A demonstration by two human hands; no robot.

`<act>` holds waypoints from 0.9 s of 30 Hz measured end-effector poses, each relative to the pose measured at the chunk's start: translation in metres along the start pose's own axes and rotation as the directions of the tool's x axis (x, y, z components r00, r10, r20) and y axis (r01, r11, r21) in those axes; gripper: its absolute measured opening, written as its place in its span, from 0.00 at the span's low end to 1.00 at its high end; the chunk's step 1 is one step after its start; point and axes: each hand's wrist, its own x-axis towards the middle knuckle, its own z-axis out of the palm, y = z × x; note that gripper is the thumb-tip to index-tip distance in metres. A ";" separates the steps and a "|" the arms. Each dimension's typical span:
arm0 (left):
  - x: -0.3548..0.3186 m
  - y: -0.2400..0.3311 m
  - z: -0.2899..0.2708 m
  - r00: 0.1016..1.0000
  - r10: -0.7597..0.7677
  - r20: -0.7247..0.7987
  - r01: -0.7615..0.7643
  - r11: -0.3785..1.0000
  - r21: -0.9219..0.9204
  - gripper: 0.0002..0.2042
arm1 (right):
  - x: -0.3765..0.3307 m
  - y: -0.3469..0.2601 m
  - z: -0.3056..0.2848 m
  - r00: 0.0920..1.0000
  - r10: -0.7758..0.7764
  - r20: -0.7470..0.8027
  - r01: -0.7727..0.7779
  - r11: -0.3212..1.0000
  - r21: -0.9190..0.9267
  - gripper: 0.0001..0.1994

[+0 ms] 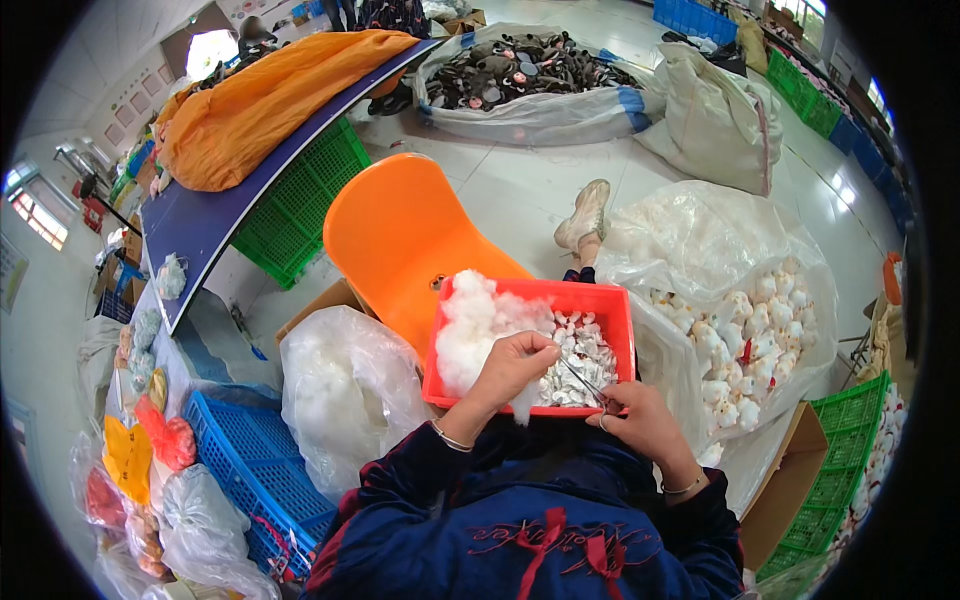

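Bulging across the floor to my right, a big clear plastic bag [700, 225] holds many white plush pieces [730, 355]. Next in size is the orange chair [400, 235], just beyond the tray's far left side. At my left, a smaller clear bag [345, 385] has white stuffing in it, next to a blue crate [240, 460]. The red tray [627, 325] lies in front of my body, with a heap of white fluff [472, 335] in its left part and small whitish pieces [585, 355] piled at the right. My left hand [505, 372] is over the tray, thumb and fingertips bunched close; I cannot tell whether they pinch anything. A wisp of fluff [523, 403] hangs just below it. My right hand [637, 415], at the tray's near right corner, has its fingers closed around the handles of a slim metal tool [582, 380], which slants over the small pieces toward my left fingertips.
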 end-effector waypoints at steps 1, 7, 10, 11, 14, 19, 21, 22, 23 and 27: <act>0.001 -0.002 0.003 1.000 0.027 -0.013 -0.028 0.998 -0.048 0.07 | 0.000 -0.006 0.002 0.997 0.060 0.038 -0.063 0.993 0.097 0.15; 0.008 0.006 0.012 0.994 0.095 -0.062 -0.102 0.988 -0.115 0.06 | 0.003 -0.009 0.015 0.994 0.101 0.034 -0.107 0.949 0.297 0.16; 0.005 0.009 0.012 0.999 0.022 0.037 -0.017 0.991 -0.129 0.06 | 0.001 -0.002 0.010 0.998 0.016 -0.057 -0.009 0.993 0.114 0.17; 0.004 0.010 0.009 0.999 0.012 0.044 -0.010 0.998 -0.057 0.06 | 0.000 0.004 0.011 0.993 -0.055 -0.109 0.059 0.998 0.035 0.17; 0.002 0.010 0.003 0.999 0.001 0.035 -0.003 0.998 0.058 0.06 | 0.002 -0.001 0.007 0.959 -0.214 -0.185 0.167 0.957 -0.238 0.17; -0.002 -0.003 0.005 0.996 0.060 -0.068 -0.067 0.991 -0.113 0.05 | 0.001 0.000 0.007 0.998 -0.019 -0.055 0.022 0.998 0.056 0.15; 0.000 -0.006 0.010 0.987 0.113 -0.114 -0.131 0.976 -0.171 0.05 | -0.001 -0.009 0.009 0.984 0.144 0.102 -0.165 0.953 0.255 0.14; 0.000 -0.007 0.012 0.981 0.136 -0.138 -0.162 0.967 -0.198 0.05 | -0.001 -0.010 0.015 0.984 0.141 0.107 -0.167 0.939 0.300 0.13; 0.000 -0.007 0.015 0.974 0.144 -0.176 -0.180 0.960 -0.212 0.05 | 0.000 -0.011 0.017 0.982 0.144 0.126 -0.180 0.917 0.357 0.13; -0.002 0.002 0.032 0.983 0.122 -0.140 -0.145 0.974 -0.175 0.06 | 0.000 -0.005 0.022 0.983 0.162 0.083 -0.181 0.852 0.491 0.15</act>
